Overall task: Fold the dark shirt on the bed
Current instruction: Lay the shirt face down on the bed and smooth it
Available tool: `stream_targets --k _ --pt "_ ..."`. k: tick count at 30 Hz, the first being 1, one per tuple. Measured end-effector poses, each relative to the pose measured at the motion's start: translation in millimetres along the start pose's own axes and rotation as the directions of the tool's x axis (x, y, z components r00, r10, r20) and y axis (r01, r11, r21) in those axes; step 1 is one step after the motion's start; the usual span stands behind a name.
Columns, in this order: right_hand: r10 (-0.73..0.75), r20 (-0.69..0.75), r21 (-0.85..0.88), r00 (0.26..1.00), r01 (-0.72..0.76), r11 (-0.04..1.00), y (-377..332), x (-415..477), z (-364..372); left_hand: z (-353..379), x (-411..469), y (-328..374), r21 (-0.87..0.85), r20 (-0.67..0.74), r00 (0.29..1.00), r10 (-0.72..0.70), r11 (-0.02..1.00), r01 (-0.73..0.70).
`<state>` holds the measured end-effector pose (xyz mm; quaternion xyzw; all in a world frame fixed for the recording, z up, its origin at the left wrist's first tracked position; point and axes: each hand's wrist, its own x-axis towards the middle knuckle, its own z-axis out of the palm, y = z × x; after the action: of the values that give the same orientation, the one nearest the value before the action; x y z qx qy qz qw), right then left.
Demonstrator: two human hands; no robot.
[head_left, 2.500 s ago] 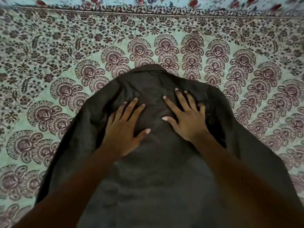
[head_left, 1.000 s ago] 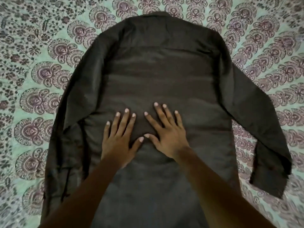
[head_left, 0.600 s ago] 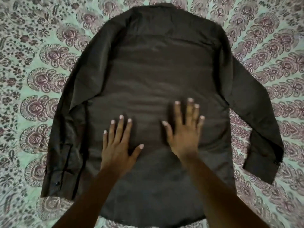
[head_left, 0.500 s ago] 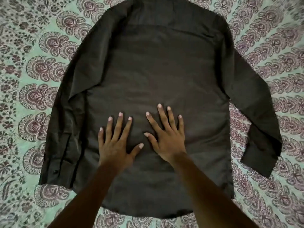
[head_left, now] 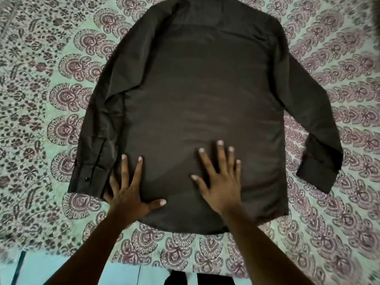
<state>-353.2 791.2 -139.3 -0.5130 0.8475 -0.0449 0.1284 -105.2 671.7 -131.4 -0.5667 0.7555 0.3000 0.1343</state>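
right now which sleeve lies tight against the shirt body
The sleeve by the left hand, its cuff button showing. The other sleeve angles outward, with bedsheet visible between it and the body.

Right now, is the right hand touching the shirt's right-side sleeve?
Apart. Head view: right hand lies flat on the dark shirt's back panel; bedspread shows between that panel and the right-side sleeve.
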Motion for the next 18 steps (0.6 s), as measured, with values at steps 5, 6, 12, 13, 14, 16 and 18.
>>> stream_targets --k 5,6,12,13,14,16,18 --pt "0.055 0.051 -0.101 0.997 -0.05 0.994 15.1 -71.4 16.5 1.2 -11.3 -9.6 0.036 -0.021 0.998 0.052 0.998 -0.052" --pt "0.119 0.037 -0.115 0.992 -0.114 0.987 26.9 -86.8 14.2 0.8 -14.2 -8.8 0.048 -0.032 0.998 0.051 0.998 -0.049" --pt "0.323 0.03 -0.023 0.946 -0.322 0.946 42.6 -112.1 -4.1 2.6 -27.9 39.3 0.075 0.063 0.966 0.25 0.964 -0.254" --pt "0.231 0.035 -0.03 0.972 -0.231 0.973 37.4 -107.4 -6.5 8.4 -33.2 48.3 0.059 0.097 0.956 0.277 0.957 -0.283" --pt "0.123 0.057 -0.037 0.991 -0.121 0.992 34.2 -102.6 -7.3 16.4 -38.7 55.7 0.057 0.119 0.953 0.278 0.956 -0.286" --pt "-0.035 0.123 -0.044 0.992 0.041 0.998 35.4 -98.9 -4.7 32.4 -48.6 64.3 0.089 0.134 0.962 0.237 0.964 -0.25" --pt "-0.007 0.13 -0.044 0.992 0.013 0.999 46.4 -107.4 0.5 41.4 -54.5 66.0 0.118 0.131 0.973 0.191 0.971 -0.207"
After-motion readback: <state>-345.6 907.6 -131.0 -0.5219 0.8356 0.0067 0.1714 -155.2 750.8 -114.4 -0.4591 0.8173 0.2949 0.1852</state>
